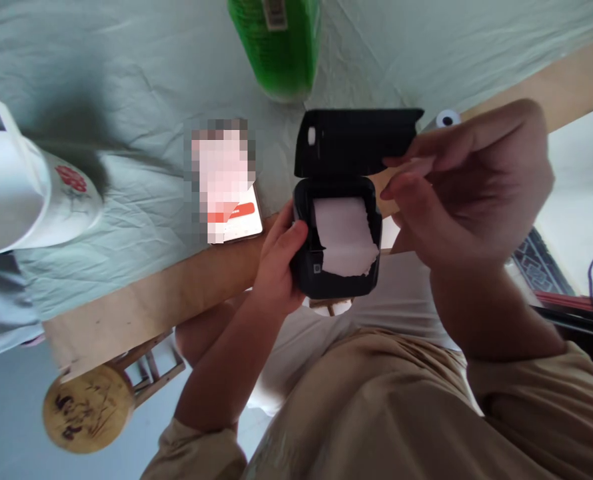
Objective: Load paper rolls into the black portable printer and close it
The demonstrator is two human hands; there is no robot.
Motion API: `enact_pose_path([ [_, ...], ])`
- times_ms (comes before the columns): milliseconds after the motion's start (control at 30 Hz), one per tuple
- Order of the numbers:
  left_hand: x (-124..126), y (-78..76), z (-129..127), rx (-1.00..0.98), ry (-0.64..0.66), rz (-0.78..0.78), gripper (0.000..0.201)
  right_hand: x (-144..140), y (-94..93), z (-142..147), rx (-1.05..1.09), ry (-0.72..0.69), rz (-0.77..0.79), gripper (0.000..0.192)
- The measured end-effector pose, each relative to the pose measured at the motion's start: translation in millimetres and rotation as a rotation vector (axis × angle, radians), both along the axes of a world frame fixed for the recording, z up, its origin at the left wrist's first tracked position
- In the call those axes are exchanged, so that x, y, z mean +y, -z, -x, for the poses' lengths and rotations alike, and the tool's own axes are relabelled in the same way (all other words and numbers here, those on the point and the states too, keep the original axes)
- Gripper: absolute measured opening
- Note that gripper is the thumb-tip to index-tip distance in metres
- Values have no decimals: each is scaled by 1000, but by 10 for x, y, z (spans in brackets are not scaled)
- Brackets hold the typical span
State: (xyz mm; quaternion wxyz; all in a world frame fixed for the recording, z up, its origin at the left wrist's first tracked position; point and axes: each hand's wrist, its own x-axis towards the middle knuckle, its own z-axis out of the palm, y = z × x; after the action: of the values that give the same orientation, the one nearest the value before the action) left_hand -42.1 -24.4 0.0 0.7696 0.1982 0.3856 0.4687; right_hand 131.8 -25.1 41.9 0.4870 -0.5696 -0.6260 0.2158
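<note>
My left hand grips the black printer just off the table edge, lid already raised, paper roll seated, while my right hand pinches that lid, not yet closed.

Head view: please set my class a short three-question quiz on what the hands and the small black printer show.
1. True or false: the lid of the black printer stands open.
2. Which hand grips the printer's body? A) left hand B) right hand
3. What lies inside the printer?

Key: 1 true. 2 A; the right hand is at the lid's edge. 3 white paper with a torn lower edge.
</note>
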Motion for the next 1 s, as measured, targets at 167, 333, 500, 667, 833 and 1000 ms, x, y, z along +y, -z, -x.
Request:
enact_pose_path([
  [167,-8,-37,-6,-3,2,-16,41,13,-30,-36,-244,-70,-73,11],
  [333,-18,-46,0,31,11,-7,41,19,-139,-108,-705,-251,-15,17],
  [500,-18,-48,-16,53,1,-7,41,116,-143,-135,-899,-331,126,18],
  [667,-25,-51,-23,84,-1,13,47,154,-165,-144,-762,-323,163,29],
  [833,-23,-50,-18,76,-7,10,45,69,-142,-364,159,-320,289,40],
  [1000,-3,-46,-5,63,3,77,45,122,247,-552,416,-143,267,36],
])
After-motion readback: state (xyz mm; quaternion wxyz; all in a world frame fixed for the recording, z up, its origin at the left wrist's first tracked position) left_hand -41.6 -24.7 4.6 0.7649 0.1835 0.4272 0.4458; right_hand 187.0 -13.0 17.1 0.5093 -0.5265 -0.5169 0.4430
